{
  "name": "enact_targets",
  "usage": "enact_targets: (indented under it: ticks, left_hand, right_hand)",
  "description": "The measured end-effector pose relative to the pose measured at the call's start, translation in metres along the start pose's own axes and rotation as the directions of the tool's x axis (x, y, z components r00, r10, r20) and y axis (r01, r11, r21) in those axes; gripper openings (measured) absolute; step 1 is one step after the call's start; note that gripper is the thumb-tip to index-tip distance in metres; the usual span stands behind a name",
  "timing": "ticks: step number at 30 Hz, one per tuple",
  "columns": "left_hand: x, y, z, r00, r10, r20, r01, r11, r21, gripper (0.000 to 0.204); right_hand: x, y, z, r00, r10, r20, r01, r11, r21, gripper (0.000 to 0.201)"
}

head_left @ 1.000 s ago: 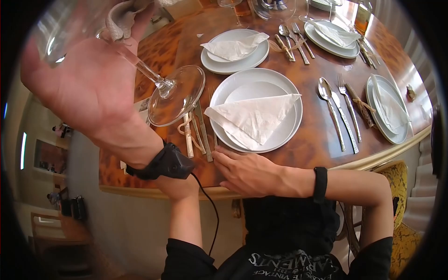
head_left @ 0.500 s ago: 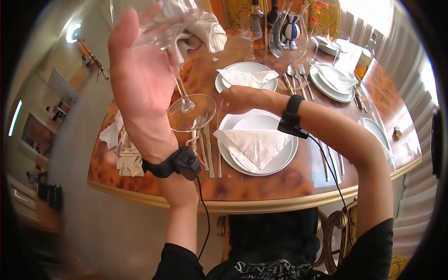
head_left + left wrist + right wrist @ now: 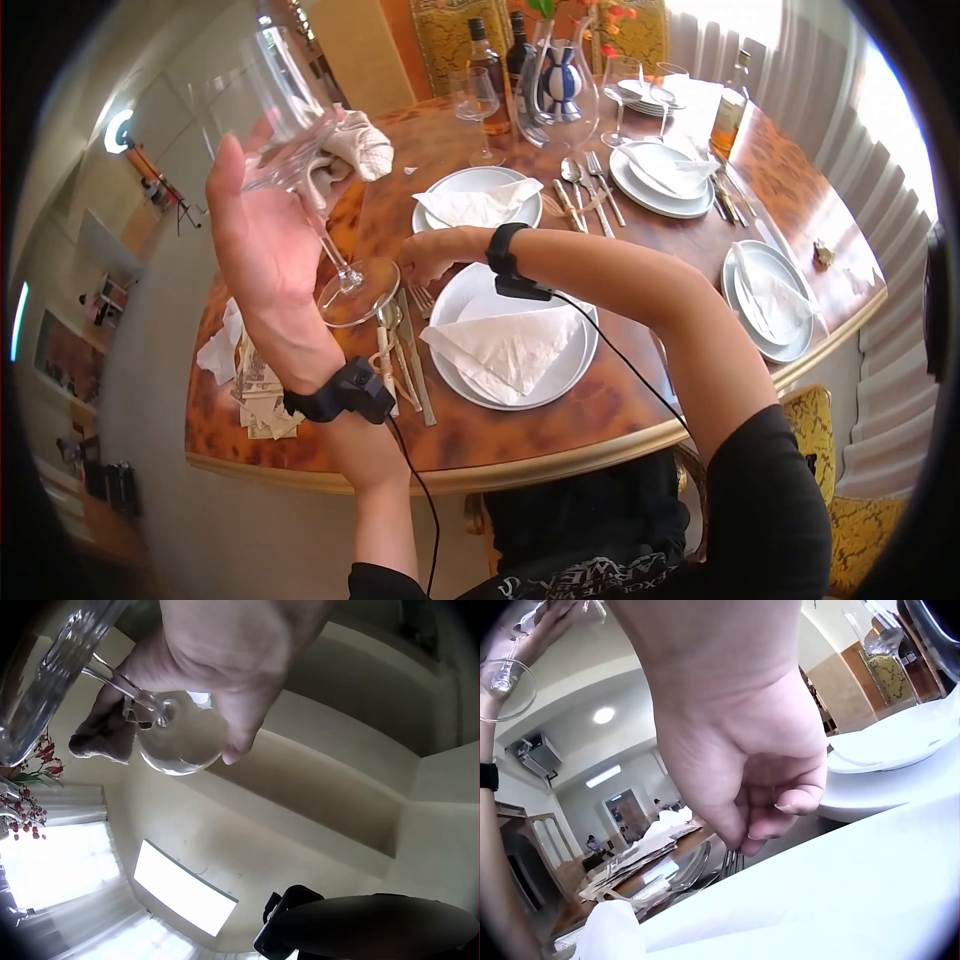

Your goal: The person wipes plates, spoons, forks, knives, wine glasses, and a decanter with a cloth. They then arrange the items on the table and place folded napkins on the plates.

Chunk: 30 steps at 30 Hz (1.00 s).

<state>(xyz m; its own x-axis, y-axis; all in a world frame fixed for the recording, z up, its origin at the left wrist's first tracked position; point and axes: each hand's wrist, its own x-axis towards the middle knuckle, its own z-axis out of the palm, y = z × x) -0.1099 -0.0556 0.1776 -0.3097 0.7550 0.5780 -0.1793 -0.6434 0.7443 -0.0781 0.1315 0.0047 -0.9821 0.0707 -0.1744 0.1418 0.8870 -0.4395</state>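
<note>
A tall, clear wine glass with a thin stem and a flat, round foot [image 3: 265,110] is up in the air above the left side of the table, leaning over, with shiny spots of light on its bowl. The left hand [image 3: 272,240] holds it, palm up, with thumb and fingers curled round the bowl. A pale, crumpled cloth with a bumpy weave [image 3: 360,146] is bunched against the glass by the fingers. The right hand [image 3: 440,253] is down low by the plates, near the foot of the glass. Its fingertips are close together right at the prongs of a shiny silver fork [image 3: 733,864], but I cannot tell if they pinch it. Just beside that hand is a big, round, smooth white plate [image 3: 574,373]. A white napkin, thin and creased, folded to a point [image 3: 510,345], lies across it. A long silver knife [image 3: 416,375] lies next to a pale roll tied with ribbon [image 3: 384,355]. The table [image 3: 560,440] is glossy, with brown and orange blotches and a gold edge.
</note>
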Motion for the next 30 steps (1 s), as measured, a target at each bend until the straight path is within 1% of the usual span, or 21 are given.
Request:
enact_targets:
  ticks: [1,3,5,6,7,8,9,11,13,15,17,18,19,21,22,23,25,26,27,29,30]
  left_hand:
    - [0.002,-0.004,0.005,1.000,-0.004,0.022,0.004,1.000,-0.009,0.075]
    - [0.001,-0.014,0.021,0.998,-0.027,0.063,0.026,1.000,0.011,0.076]
    - [-0.001,-0.024,0.039,0.999,-0.045,0.018,0.044,0.998,0.055,0.078]
    - [-0.001,-0.031,0.045,0.998,-0.057,0.012,0.057,0.997,0.049,0.079]
    - [-0.001,-0.038,0.050,0.999,-0.052,0.010,0.052,0.997,0.050,0.079]
    - [-0.001,-0.045,0.055,0.998,-0.057,0.020,0.056,0.998,0.024,0.079]
    - [-0.001,-0.051,0.061,0.998,-0.055,0.026,0.055,0.998,-0.003,0.079]
    - [-0.001,-0.067,0.073,0.998,-0.028,0.059,0.027,1.000,0.004,0.078]
    - [-0.002,-0.090,0.099,0.995,-0.042,0.088,0.040,0.999,0.022,0.078]
    - [0.000,-0.107,0.123,0.991,-0.073,0.110,0.069,0.997,0.039,0.078]
    - [0.005,-0.111,0.135,0.982,-0.089,0.165,0.086,0.996,0.029,0.082]
    - [0.009,-0.113,0.139,0.982,-0.073,0.173,0.067,0.997,0.041,0.082]
    - [0.012,-0.114,0.141,0.984,-0.071,0.166,0.074,0.997,-0.016,0.085]
    - [0.015,-0.110,0.147,0.984,-0.058,0.169,0.068,0.996,-0.058,0.088]
    - [0.015,-0.107,0.150,0.985,-0.073,0.158,0.086,0.993,-0.078,0.093]
    - [0.014,-0.105,0.150,0.986,-0.085,0.147,0.101,0.990,-0.101,0.097]
    - [0.012,-0.107,0.142,0.983,-0.048,0.177,0.056,0.998,-0.041,0.101]
    - [0.009,-0.109,0.137,0.989,-0.080,0.121,0.081,0.997,-0.001,0.101]
    - [0.005,-0.110,0.133,0.992,-0.111,0.061,0.109,0.994,0.032,0.101]
    - [0.001,-0.115,0.127,0.987,-0.154,0.037,0.154,0.988,0.004,0.097]
    - [0.000,-0.119,0.125,0.980,-0.189,0.057,0.193,0.978,-0.074,0.082]
  right_hand:
    - [0.010,0.010,0.006,0.999,0.003,-0.048,-0.007,0.998,-0.067,0.016]
    - [-0.010,0.007,0.002,0.994,0.045,-0.104,-0.036,0.996,0.084,0.018]
    - [-0.031,0.009,-0.012,0.989,0.100,-0.112,-0.085,0.988,0.132,0.022]
    - [-0.048,0.013,-0.023,0.954,0.082,-0.290,-0.030,0.984,0.177,0.027]
    - [-0.067,0.013,-0.033,0.889,0.064,-0.454,0.036,0.977,0.208,0.032]
    - [-0.099,0.005,-0.046,0.842,0.177,-0.509,0.093,0.883,0.460,0.039]
    - [-0.135,-0.003,-0.060,0.799,0.297,-0.523,0.168,0.725,0.668,0.047]
    - [-0.189,-0.008,-0.072,0.805,0.282,-0.522,0.389,0.413,0.823,0.060]
    - [-0.230,-0.021,-0.077,0.828,0.148,-0.541,0.512,0.194,0.836,0.065]
    - [-0.243,-0.026,-0.079,0.840,0.086,-0.536,0.517,0.175,0.838,0.060]
    - [-0.250,-0.028,-0.078,0.747,0.290,-0.598,0.606,0.072,0.792,0.061]
    - [-0.252,-0.027,-0.079,0.715,0.305,-0.628,0.653,0.028,0.757,0.049]
    - [-0.254,-0.025,-0.081,0.708,0.288,-0.645,0.666,0.032,0.745,0.049]
    - [-0.257,-0.025,-0.087,0.614,0.404,-0.678,0.633,0.261,0.728,0.039]
    - [-0.260,-0.028,-0.091,0.555,0.454,-0.697,0.658,0.273,0.702,0.036]
    - [-0.260,-0.024,-0.095,0.552,0.442,-0.707,0.670,0.270,0.691,0.036]
    - [-0.261,-0.017,-0.104,0.311,0.386,-0.869,0.777,0.423,0.466,0.038]
    - [-0.265,-0.016,-0.104,0.188,0.387,-0.903,0.780,0.499,0.377,0.034]
    - [-0.269,-0.023,-0.104,0.192,0.383,-0.904,0.780,0.500,0.377,0.034]
    - [-0.273,-0.035,-0.096,-0.025,0.276,-0.961,0.746,0.645,0.166,0.031]
    - [-0.266,-0.039,-0.093,-0.010,0.205,-0.979,0.750,0.649,0.129,0.031]
